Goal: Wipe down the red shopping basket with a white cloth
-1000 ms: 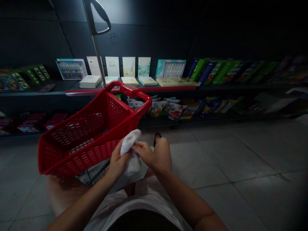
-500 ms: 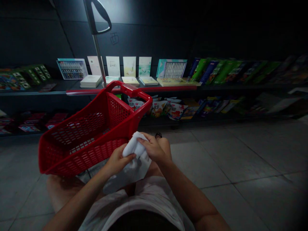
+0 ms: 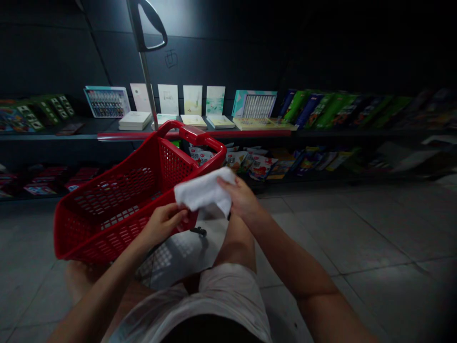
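Observation:
A white cloth (image 3: 203, 189) stretches sideways in front of the red shopping basket cart (image 3: 117, 202), partly over its near right side. My right hand (image 3: 241, 195) grips the cloth's right end, thumb on top, while a corner hangs below. Beside the lower left edge of the cloth is my left hand (image 3: 166, 223). Its fingers are loosely bent and apart, slightly blurred, with nothing plainly held. Whether the fingertips still touch the cloth is hard to see. The cart's raised red handle (image 3: 193, 133) lies just beyond the cloth.
Behind the cart, a dark shelf (image 3: 87, 127) carries upright cards (image 3: 193, 100), white booklets (image 3: 134, 120) and green packs (image 3: 332, 107). Snack bags (image 3: 260, 166) fill the lower level. A metal pole (image 3: 148, 88) rises by the cart. A small caster (image 3: 200, 232) rests on the tiled floor (image 3: 321, 224).
The bunched cloth has been spread out and lifted forward. My right hand moved up and right with it; my left hand let go and drew back left.

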Demonstrator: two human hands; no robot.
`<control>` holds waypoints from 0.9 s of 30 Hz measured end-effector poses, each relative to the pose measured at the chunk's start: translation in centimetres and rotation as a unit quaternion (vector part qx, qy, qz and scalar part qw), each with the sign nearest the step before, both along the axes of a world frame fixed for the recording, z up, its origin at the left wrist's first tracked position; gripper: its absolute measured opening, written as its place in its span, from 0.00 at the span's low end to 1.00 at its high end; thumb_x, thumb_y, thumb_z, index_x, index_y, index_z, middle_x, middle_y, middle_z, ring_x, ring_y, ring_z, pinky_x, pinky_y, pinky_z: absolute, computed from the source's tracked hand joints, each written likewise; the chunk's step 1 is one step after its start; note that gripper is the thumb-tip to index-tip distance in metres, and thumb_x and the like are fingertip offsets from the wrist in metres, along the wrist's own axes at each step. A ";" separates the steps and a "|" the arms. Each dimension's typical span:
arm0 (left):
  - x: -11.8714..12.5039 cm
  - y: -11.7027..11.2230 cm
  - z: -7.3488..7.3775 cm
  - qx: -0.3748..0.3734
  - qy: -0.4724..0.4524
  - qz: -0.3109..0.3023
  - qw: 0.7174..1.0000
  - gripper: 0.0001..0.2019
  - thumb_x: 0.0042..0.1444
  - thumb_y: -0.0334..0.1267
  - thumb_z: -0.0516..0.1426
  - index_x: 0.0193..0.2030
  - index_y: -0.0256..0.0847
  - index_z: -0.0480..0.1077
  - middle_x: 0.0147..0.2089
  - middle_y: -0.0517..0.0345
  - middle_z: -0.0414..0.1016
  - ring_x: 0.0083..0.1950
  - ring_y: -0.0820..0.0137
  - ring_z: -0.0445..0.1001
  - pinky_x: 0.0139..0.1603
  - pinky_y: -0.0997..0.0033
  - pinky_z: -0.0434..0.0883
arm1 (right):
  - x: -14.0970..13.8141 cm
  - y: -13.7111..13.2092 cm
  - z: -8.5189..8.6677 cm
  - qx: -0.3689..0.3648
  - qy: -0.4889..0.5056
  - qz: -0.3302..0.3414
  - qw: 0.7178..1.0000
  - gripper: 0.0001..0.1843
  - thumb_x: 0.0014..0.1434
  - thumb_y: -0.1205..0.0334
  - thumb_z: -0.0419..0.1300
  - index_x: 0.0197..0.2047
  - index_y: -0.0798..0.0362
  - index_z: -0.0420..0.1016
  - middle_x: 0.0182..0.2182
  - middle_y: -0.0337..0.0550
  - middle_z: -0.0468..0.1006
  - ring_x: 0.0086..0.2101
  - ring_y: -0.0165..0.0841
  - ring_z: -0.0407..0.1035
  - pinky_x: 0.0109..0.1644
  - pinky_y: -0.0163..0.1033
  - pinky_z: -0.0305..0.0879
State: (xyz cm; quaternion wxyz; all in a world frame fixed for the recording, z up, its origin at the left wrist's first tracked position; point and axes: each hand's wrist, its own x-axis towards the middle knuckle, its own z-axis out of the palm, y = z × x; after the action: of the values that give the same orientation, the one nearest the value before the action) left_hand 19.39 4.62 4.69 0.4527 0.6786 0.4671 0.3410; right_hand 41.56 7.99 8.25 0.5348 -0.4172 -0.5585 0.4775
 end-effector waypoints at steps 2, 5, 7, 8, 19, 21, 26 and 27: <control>-1.5 1.2 0.3 0.130 0.058 0.070 0.987 0.18 0.56 0.48 0.55 0.45 0.35 0.71 0.40 0.51 0.78 0.39 0.67 0.75 0.41 0.68 0.72 | 0.7 1.1 1.9 0.189 -0.057 -0.154 0.968 0.18 0.59 0.48 0.54 0.47 0.51 0.70 0.51 0.48 0.72 0.54 0.40 0.66 0.54 0.46 0.66; -4.1 3.2 0.7 0.260 0.201 0.111 0.938 0.23 0.55 0.53 0.55 0.50 0.38 0.70 0.50 0.47 0.75 0.50 0.62 0.73 0.54 0.63 0.68 | 1.3 3.6 3.1 0.363 -0.236 -0.203 0.878 0.14 0.62 0.55 0.51 0.47 0.49 0.71 0.60 0.44 0.64 0.64 0.41 0.51 0.64 0.54 0.53; -5.5 4.2 0.6 0.227 0.325 0.082 0.914 0.29 0.52 0.58 0.55 0.53 0.39 0.68 0.53 0.46 0.74 0.52 0.59 0.72 0.54 0.62 0.67 | 1.0 5.6 2.4 0.391 -0.370 -0.127 0.833 0.11 0.61 0.59 0.54 0.45 0.49 0.72 0.60 0.43 0.64 0.64 0.42 0.50 0.66 0.57 0.49; -6.0 4.5 0.5 0.184 0.384 0.060 0.903 0.30 0.51 0.60 0.55 0.53 0.40 0.68 0.52 0.47 0.75 0.51 0.58 0.74 0.51 0.63 0.68 | 0.6 6.4 1.8 0.395 -0.423 -0.089 0.811 0.11 0.60 0.61 0.55 0.45 0.50 0.73 0.59 0.45 0.65 0.64 0.42 0.51 0.66 0.58 0.48; -6.6 4.6 -0.6 0.116 0.542 0.028 0.832 0.16 0.57 0.47 0.50 0.46 0.44 0.71 0.42 0.50 0.80 0.43 0.60 0.77 0.35 0.70 0.66 | -9.0 4.3 -4.8 0.523 -0.510 0.067 0.680 0.14 0.61 0.54 0.57 0.45 0.54 0.72 0.53 0.53 0.69 0.56 0.43 0.60 0.62 0.53 0.54; -7.0 4.5 -0.8 0.117 0.543 0.033 0.831 0.16 0.57 0.47 0.50 0.45 0.44 0.71 0.42 0.50 0.80 0.43 0.60 0.77 0.36 0.70 0.66 | -9.1 5.0 -5.3 0.550 -0.505 0.074 0.662 0.13 0.63 0.65 0.52 0.50 0.52 0.71 0.51 0.49 0.71 0.52 0.37 0.63 0.60 0.48 0.58; -7.4 4.1 -1.1 0.115 0.546 0.035 0.829 0.17 0.59 0.50 0.49 0.44 0.44 0.71 0.39 0.51 0.80 0.41 0.61 0.78 0.35 0.71 0.65 | -5.5 7.0 -3.5 0.575 -0.508 0.081 0.636 0.18 0.62 0.70 0.50 0.54 0.52 0.69 0.45 0.46 0.74 0.47 0.34 0.66 0.63 0.49 0.56; -7.4 4.0 -1.0 0.118 0.546 0.032 0.829 0.17 0.59 0.50 0.48 0.44 0.44 0.71 0.39 0.51 0.80 0.41 0.62 0.78 0.35 0.71 0.65 | -4.3 7.2 -2.8 0.569 -0.514 0.078 0.637 0.18 0.61 0.70 0.51 0.53 0.52 0.70 0.45 0.46 0.75 0.48 0.35 0.67 0.64 0.51 0.53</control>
State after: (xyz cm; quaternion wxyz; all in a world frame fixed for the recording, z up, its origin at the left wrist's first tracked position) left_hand 12.00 8.59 3.65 0.0292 0.7870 0.6160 -0.0184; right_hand 37.26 15.21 5.49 0.2543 -0.1636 -0.9348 -0.1863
